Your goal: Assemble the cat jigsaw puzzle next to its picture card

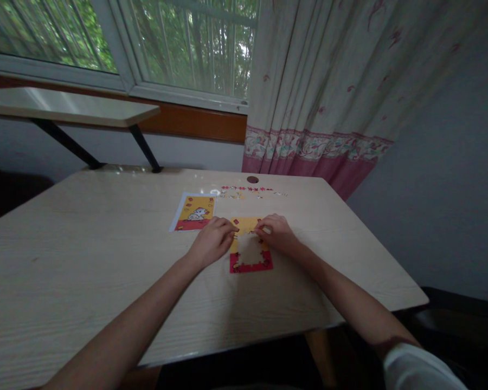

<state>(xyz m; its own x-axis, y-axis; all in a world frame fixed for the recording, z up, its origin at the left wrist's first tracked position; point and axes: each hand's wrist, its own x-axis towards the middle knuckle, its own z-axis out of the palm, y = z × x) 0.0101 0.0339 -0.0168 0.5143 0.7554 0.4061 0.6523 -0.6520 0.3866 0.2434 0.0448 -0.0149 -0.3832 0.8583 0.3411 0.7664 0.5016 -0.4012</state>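
Observation:
A partly assembled jigsaw puzzle [251, 267] lies on the table in front of me, with its yellow and red border joined around an open middle. My left hand [214, 239] is at its upper left edge, fingers bent and pressed together at the tips; what they hold, if anything, is hidden. At the upper right side, my right hand [278, 233] is closed in a pinch on a small puzzle piece, partly covered by the fingers. Left of the puzzle lies a reference picture [195, 212] of a white cartoon animal on yellow and red.
Several loose puzzle pieces [248, 189] lie in rows beyond the puzzle, near a round cable hole [252, 179] in the wooden table [106, 260]. A raised shelf [65, 105] stands at the back left. Behind the table hangs a curtain [309, 108] beside a window [191, 49].

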